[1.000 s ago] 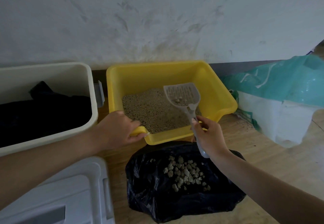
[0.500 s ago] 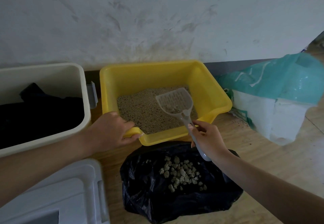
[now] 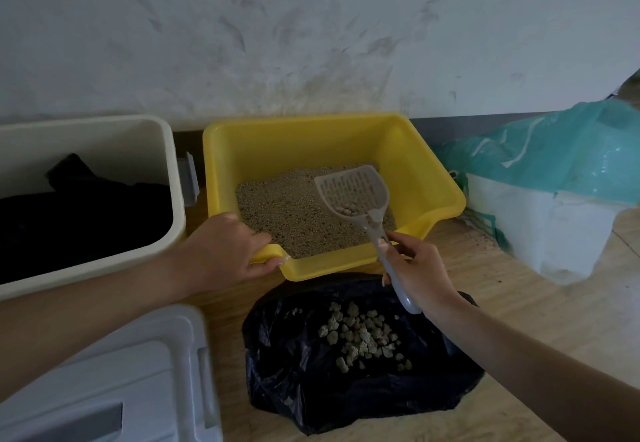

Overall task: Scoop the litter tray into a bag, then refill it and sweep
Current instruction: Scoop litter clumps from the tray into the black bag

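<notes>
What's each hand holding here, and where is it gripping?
The right hand grips the slotted scoop by its handle. The left hand grips the yellow litter tray at its front left corner rim.

Left hand (image 3: 225,251) is clamped on the near-left corner of the yellow plastic litter tray (image 3: 346,268). The fingers are curled over the rim and the thumb is tucked along the outer edge just under them. The bare left forearm runs in from the lower left, wrist pretty much straight. Right hand (image 3: 419,275) grips the handle of the grey slotted plastic scoop (image 3: 353,192), thumb on top, fingers wrapped underneath, and the handle's end pokes out past the palm. The right forearm runs in from the bottom right.
</notes>
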The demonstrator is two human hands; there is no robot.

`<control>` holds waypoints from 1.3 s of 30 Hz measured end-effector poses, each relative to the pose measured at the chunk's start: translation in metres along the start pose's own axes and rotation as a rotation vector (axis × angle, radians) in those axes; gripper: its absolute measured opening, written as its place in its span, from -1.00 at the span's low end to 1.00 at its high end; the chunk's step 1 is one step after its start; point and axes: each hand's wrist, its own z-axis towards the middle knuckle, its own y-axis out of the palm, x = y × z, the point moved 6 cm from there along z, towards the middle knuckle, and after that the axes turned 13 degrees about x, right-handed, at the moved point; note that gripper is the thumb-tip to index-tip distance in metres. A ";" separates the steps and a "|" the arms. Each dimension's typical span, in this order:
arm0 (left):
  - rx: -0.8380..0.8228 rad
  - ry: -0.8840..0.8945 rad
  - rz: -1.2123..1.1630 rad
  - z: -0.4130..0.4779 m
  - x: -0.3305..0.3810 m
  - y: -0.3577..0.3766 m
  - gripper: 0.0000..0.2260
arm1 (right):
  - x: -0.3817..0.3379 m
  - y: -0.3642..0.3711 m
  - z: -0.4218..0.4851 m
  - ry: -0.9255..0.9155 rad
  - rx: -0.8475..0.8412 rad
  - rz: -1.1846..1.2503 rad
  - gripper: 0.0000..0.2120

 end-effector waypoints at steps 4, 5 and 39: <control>-0.008 -0.008 0.006 0.001 0.000 -0.001 -0.39 | -0.009 -0.007 -0.006 -0.047 -0.125 0.010 -0.71; -0.018 -0.011 0.005 0.001 0.000 -0.001 -0.39 | -0.010 -0.009 -0.008 -0.055 -0.176 0.013 -0.70; -0.220 -0.130 -0.034 0.001 0.000 -0.004 -0.21 | -0.077 -0.033 -0.066 -0.436 -0.760 -1.601 -0.69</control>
